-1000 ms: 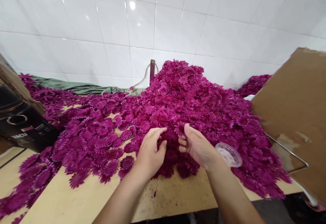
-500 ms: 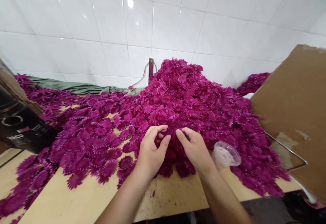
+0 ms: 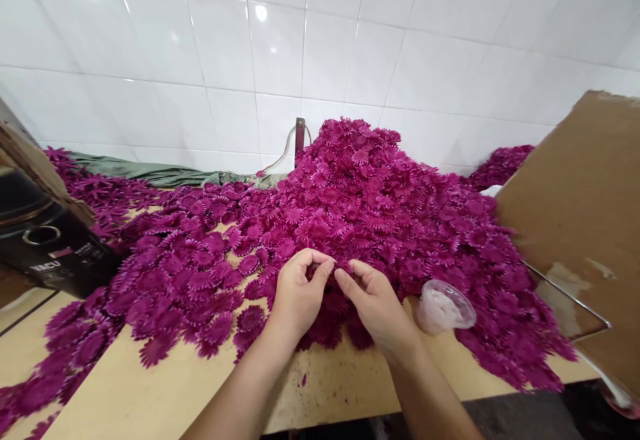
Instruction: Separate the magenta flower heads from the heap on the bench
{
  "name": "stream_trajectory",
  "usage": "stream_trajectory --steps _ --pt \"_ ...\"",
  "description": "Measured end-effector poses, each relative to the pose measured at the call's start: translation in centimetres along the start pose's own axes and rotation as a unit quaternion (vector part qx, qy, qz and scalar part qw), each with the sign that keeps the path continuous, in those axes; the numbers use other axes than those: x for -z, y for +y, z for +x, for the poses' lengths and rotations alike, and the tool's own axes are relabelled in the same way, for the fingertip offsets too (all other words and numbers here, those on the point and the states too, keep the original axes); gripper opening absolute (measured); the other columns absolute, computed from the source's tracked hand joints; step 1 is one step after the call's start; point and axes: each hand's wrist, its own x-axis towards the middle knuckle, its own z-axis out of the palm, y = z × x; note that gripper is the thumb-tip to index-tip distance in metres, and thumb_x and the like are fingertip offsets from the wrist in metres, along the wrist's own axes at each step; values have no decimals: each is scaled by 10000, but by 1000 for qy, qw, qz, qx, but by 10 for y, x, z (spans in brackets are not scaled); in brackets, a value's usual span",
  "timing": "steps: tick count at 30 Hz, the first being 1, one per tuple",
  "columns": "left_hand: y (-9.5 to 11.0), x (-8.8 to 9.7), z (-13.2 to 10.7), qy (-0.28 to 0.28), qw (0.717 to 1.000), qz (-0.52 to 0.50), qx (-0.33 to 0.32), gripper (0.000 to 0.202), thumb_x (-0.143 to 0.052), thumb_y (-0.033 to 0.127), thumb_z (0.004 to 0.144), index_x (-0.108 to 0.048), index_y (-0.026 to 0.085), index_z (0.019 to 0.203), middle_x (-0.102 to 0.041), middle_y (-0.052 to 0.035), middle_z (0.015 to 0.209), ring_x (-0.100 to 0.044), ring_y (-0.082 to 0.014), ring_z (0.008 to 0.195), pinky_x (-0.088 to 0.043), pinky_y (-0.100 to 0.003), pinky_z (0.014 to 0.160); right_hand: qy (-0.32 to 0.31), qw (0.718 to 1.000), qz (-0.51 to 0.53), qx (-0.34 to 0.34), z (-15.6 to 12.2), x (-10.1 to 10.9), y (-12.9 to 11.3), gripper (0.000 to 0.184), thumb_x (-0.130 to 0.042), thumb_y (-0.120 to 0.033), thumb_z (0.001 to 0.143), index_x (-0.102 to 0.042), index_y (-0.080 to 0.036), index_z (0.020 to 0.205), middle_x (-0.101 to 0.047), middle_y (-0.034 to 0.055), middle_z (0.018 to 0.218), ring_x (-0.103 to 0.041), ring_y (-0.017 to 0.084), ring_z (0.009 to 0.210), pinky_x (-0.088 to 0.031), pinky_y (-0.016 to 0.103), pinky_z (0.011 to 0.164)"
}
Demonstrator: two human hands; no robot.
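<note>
A big heap of magenta fabric flower heads (image 3: 370,207) covers the wooden table (image 3: 150,393) and rises against the tiled wall. My left hand (image 3: 299,297) and my right hand (image 3: 373,303) meet at the heap's near edge, fingertips close together. Both pinch at flower petals where the hands meet. The left thumb and forefinger curl into a pinch; the right fingers are bent inward on the petals beside them. What exactly sits between the fingertips is hidden among the flowers.
A small clear plastic cup (image 3: 444,305) lies tipped just right of my right hand. A brown cardboard box (image 3: 580,227) with a wire stands at the right. A black appliance (image 3: 45,247) sits at the left edge. Green cloth (image 3: 150,173) runs along the wall.
My hands drew closer together, until their fingertips nearly touch. The right hand closed from a looser hold into a pinch and moved left and down.
</note>
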Motion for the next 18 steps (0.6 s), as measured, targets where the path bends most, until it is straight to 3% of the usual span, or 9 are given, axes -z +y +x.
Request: stream_trajectory --steps 3,5,7,8,9,13,16,18 --pt "1 0 5 57 998 -20 11 83 -513 218 697 -542 170 635 -544 11 609 -495 -126 603 -406 -244 600 18 1000 -1 -8 -10 -7 0 264 -504 -385 756 -407 -186 613 -320 -42 612 -323 99 572 -315 228 537" --pt "3 7 14 145 988 -50 26 107 -502 230 702 -516 170 614 -505 29 572 -459 -107 556 -383 -225 563 11 1000 -1 -2 -18 -9 0 247 -494 -370 771 -434 -183 622 -369 -29 631 -374 110 603 -349 235 571" --pt "7 19 24 260 959 -99 54 150 -487 265 712 -463 178 591 -420 60 511 -381 -86 473 -338 -207 493 4 1000 2 8 -25 -7 1 223 -504 -357 774 -474 -180 642 -426 -11 676 -423 123 653 -381 242 620" --pt "8 24 28 273 955 -101 50 131 -504 267 703 -470 177 614 -411 67 511 -364 -82 465 -328 -203 485 4 1000 11 7 -27 -4 2 206 -513 -356 771 -498 -180 667 -452 -3 700 -442 127 674 -393 244 644" --pt "8 29 31 254 963 -80 30 110 -521 259 694 -489 172 635 -443 60 537 -388 -85 492 -344 -204 510 5 1000 27 1 -28 -1 3 189 -524 -359 765 -521 -181 702 -477 2 719 -461 131 693 -402 247 666" --pt "5 30 23 51 998 35 5 111 -525 162 671 -570 165 773 -571 -4 731 -529 -139 697 -424 -271 681 0 993 109 -37 -22 11 2 175 -569 -346 740 -562 -196 830 -564 3 770 -514 140 772 -411 261 753" --pt "3 22 9 26 991 119 -58 248 -485 100 681 -591 183 889 -575 -45 921 -531 -178 904 -398 -335 841 8 989 136 -48 -17 15 0 175 -605 -327 715 -582 -198 831 -584 -12 752 -509 120 734 -413 241 728" --pt "5 16 2 8 984 147 -101 236 -475 121 721 -601 195 906 -575 -51 957 -518 -183 960 -378 -344 890 19 986 153 -58 -16 16 1 180 -638 -322 683 -595 -193 802 -579 -25 715 -491 102 673 -411 221 675"
